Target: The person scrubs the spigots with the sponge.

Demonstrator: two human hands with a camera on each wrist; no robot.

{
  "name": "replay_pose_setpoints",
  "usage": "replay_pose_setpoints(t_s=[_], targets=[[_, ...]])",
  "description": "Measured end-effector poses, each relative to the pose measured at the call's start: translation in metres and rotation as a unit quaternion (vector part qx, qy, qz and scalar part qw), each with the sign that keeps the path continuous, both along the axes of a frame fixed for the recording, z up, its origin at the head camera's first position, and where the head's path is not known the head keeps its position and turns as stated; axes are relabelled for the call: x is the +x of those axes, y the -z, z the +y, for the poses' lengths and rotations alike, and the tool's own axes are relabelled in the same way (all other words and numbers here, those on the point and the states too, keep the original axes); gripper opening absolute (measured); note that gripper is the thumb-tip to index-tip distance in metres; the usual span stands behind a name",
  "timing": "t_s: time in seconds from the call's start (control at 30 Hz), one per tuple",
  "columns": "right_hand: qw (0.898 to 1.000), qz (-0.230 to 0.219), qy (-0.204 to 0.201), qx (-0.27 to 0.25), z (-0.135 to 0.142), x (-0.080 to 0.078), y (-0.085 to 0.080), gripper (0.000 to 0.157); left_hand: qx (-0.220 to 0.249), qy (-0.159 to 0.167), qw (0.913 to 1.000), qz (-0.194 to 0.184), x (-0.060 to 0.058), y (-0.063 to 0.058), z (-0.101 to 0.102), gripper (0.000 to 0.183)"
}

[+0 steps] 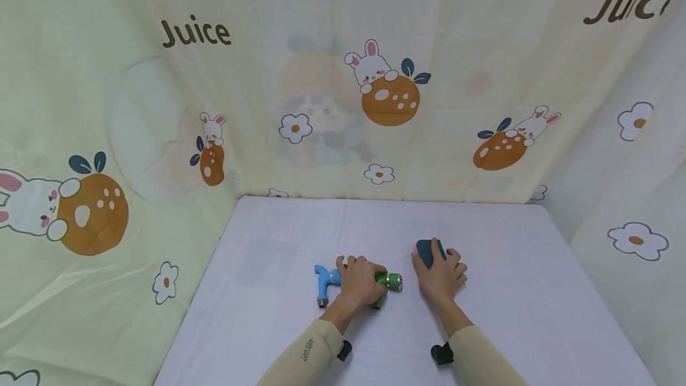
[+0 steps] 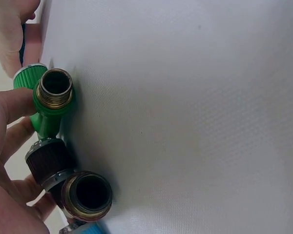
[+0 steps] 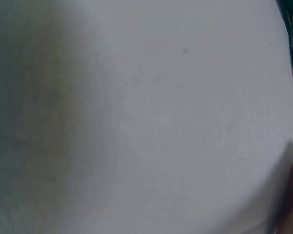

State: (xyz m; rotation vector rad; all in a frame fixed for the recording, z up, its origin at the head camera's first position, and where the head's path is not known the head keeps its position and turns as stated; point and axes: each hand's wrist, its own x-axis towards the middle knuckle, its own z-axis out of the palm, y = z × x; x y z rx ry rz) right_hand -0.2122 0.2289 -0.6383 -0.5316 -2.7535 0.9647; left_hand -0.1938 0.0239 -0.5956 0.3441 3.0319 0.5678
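My left hand [image 1: 360, 282] lies over a row of water taps on the table and grips them from above. A blue tap [image 1: 324, 279] with a threaded end sticks out to its left, and a green tap [image 1: 395, 282] shows to its right. Between these, a dark tap [image 2: 49, 158] with an open threaded mouth appears in the left wrist view, fingers behind it. My right hand [image 1: 442, 279] holds a flat, dark blue-grey piece with rounded corners [image 1: 425, 253], thumb at its left edge and a finger across it. Its underside is hidden.
A white-covered table [image 1: 289, 338] spreads under both hands. Behind it hangs a pale curtain [image 1: 455, 28] printed with rabbits, oranges and flowers, which also runs along the sides. Dark wrist-worn pieces [image 1: 442, 353] sit at the sleeve ends.
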Motion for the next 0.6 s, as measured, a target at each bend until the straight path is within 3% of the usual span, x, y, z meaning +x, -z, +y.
replay_pose_setpoints(t_s=[0.23, 0.6], targets=[[1.000, -0.016, 0.004, -0.027, -0.0018, -0.0021, -0.0035, 0.071, -0.001, 0.004, 0.9999, -0.011, 0.0001, -0.0025, -0.0013, 0.033], [1.000, -0.015, -0.016, -0.022, -0.0030, -0.0013, -0.0024, 0.073, 0.012, -0.004, 0.9997, -0.021, 0.0002, -0.0061, -0.0075, 0.045]])
